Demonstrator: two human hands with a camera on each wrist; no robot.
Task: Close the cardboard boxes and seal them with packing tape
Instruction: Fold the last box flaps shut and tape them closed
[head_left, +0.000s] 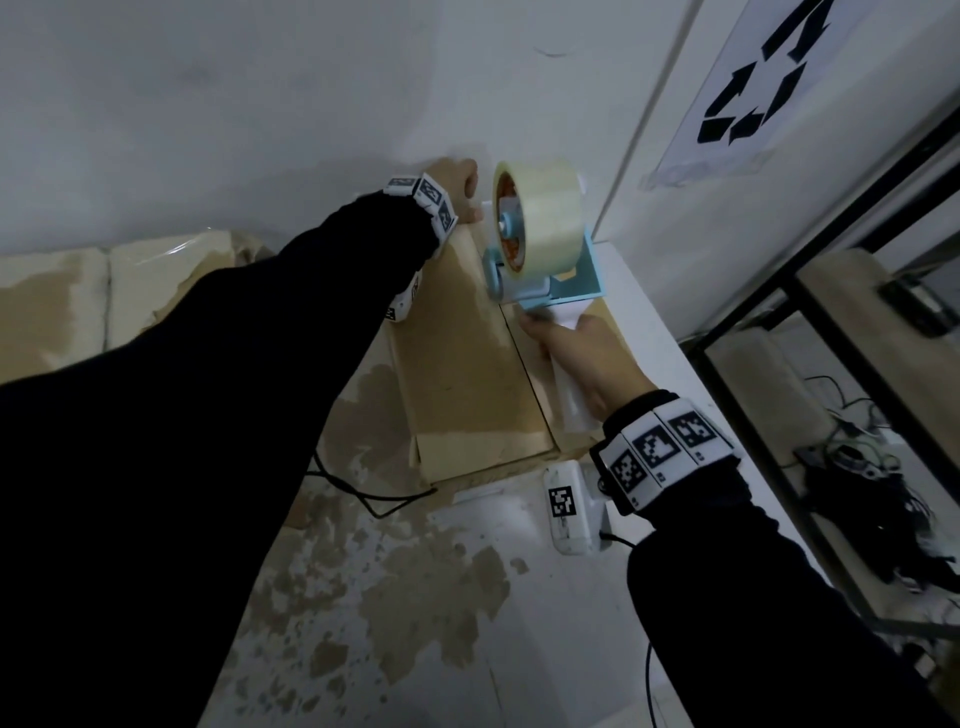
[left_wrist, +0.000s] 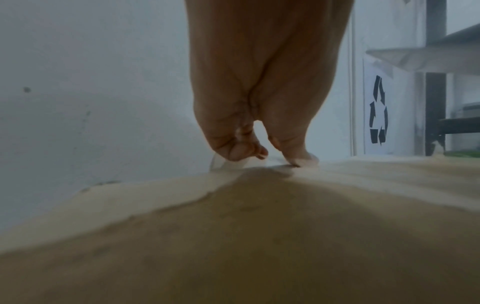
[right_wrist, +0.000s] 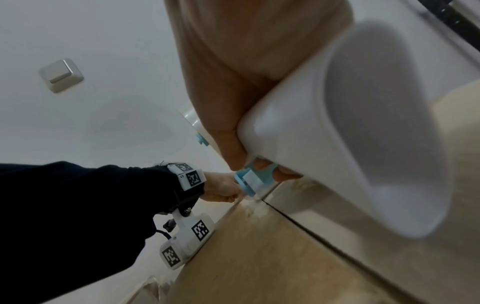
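A closed cardboard box (head_left: 457, 374) lies on the table, its two top flaps meeting at a seam (head_left: 525, 374). My right hand (head_left: 582, 348) grips the white handle (right_wrist: 350, 123) of a light-blue tape dispenser (head_left: 566, 283), which rests on the seam near the box's far end. A roll of clear tape (head_left: 540, 218) sits on the dispenser. My left hand (head_left: 460, 182) is at the box's far edge, fingers curled over it. In the left wrist view the fingertips (left_wrist: 239, 153) hold a translucent tape end (left_wrist: 223, 164) down on that edge.
The box stands against a white wall in a corner. Another plastic-wrapped cardboard box (head_left: 78, 301) sits to the left. A black metal shelf (head_left: 779, 291) with cables is on the right, with a recycling sign (head_left: 753, 88) above. The worn white table (head_left: 415, 597) extends towards me.
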